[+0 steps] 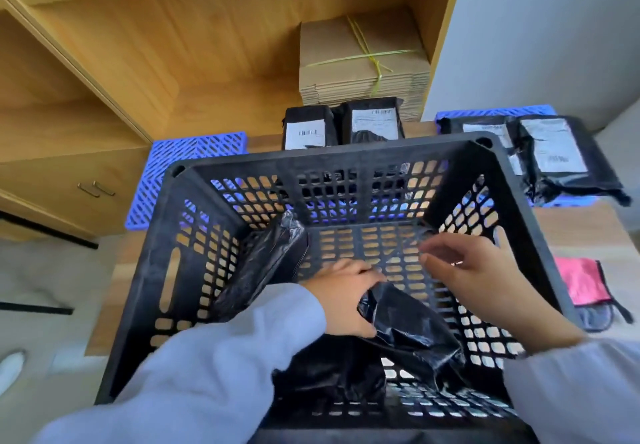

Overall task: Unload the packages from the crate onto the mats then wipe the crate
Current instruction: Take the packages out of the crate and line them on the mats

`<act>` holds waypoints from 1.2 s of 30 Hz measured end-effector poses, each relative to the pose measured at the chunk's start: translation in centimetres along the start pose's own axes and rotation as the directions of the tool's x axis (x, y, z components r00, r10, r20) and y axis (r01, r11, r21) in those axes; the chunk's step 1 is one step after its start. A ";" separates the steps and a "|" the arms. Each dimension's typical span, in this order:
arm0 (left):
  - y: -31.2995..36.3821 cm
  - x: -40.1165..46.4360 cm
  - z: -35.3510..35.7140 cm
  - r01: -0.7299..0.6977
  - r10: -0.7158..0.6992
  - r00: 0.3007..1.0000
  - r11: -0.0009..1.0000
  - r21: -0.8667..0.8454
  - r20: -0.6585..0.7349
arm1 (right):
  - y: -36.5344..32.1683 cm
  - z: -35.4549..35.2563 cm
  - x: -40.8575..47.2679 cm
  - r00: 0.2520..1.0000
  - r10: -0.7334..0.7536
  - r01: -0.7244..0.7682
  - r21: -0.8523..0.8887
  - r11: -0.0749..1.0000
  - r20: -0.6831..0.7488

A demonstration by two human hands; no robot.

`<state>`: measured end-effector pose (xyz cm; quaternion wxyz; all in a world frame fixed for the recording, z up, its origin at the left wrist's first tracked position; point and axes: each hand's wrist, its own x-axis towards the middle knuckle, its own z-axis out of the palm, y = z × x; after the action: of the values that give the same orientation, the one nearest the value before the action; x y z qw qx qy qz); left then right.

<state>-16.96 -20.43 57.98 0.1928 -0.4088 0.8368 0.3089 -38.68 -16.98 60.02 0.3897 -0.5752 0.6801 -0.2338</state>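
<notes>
Crate [346, 166], black perforated plastic, on the tabletop [581, 228]; all places below taken from it.

- Inside, near wall: black poly package [412, 325], crumpled, long axis running from near-left to far-right. Left hand [343, 298] grips its upper edge, fingers curled round the plastic.
- Inside, right of centre: right hand [474, 270], fingers loosely spread, holding nothing, just above and right of the same package. Left hand is nearer.
- Inside, left wall: second black package [263, 263], leaning on edge.
- Right, outside: pink cloth [581, 284].
- Beyond far wall: two labelled packages [343, 124] on a blue mat [173, 166].
- Far right: more packages [554, 152] on another blue mat [495, 111].
- Farthest: tied cardboard bundle [360, 62].

Judgement: unloading well along, two packages left; wiping not begun.
</notes>
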 end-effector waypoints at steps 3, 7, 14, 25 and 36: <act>2.6 1.3 1.9 -0.075 0.073 0.997 0.958 0.277 0.016 | 0.3 0.6 0.1 0.999 0.001 -0.001 -0.003 1.000 0.052; 5.0 3.5 5.0 -0.145 0.131 0.989 0.832 0.536 0.064 | 0.9 0.6 0.3 0.997 -0.019 0.014 0.061 0.998 0.068; 5.1 5.4 7.7 -0.207 0.214 0.974 0.675 0.708 0.081 | 0.8 0.3 0.2 0.999 -0.050 0.048 0.109 0.993 0.017; 5.5 7.0 5.8 -0.203 0.188 0.978 0.760 0.617 0.091 | -0.2 -0.1 0.4 0.997 -0.015 0.029 0.188 0.982 -0.074; 2.4 2.6 -2.7 0.004 -0.066 0.977 0.957 -0.291 -0.204 | -0.9 -1.4 0.0 0.912 0.127 0.024 0.360 0.933 -0.391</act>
<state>-20.62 -22.52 59.33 0.0465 -0.4780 0.7909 0.3793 -39.22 -17.33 61.54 0.3434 -0.4148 0.7076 -0.4575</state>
